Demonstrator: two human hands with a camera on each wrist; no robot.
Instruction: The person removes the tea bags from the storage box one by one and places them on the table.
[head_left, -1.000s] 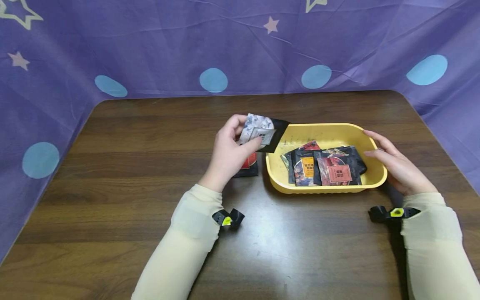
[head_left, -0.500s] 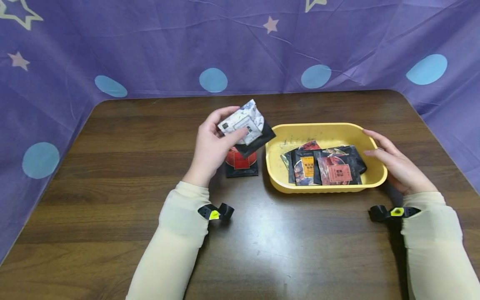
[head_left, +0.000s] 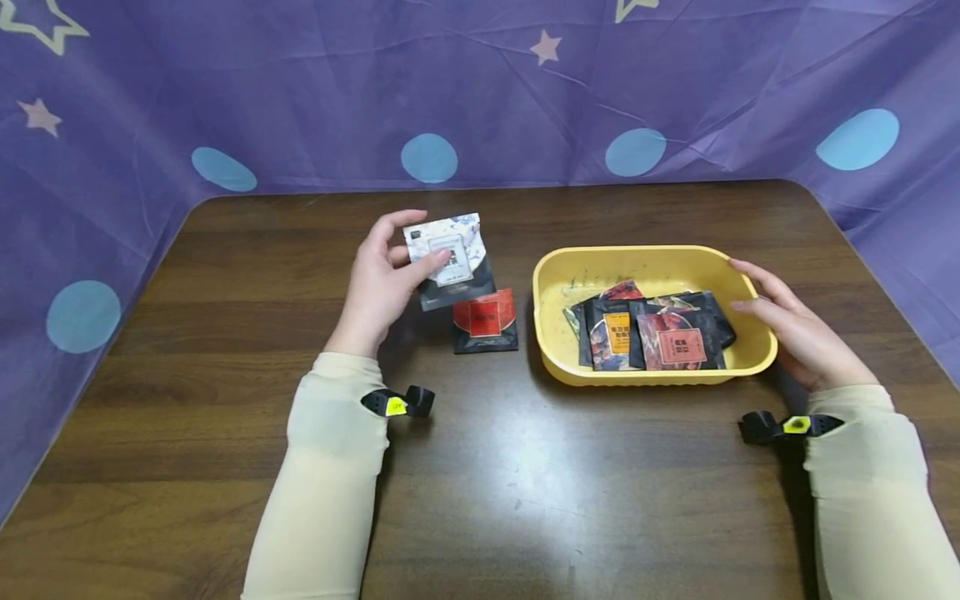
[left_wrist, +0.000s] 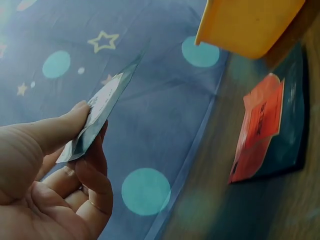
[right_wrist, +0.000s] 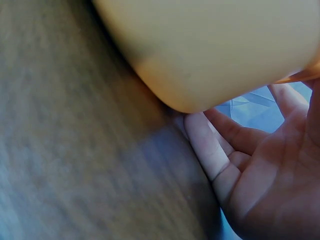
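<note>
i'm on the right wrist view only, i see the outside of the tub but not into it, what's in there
Observer: The head view shows several overlapping dark packets lying in the yellow tub.
Operator: ok and where's the left hand, it's not in my view
Observer: The left hand is left of the tub, holding a white-and-black packet.
Operator: anything lying outside the tub
Observer: Yes, a red-and-black packet lies on the table, between that hand and the tub.
</note>
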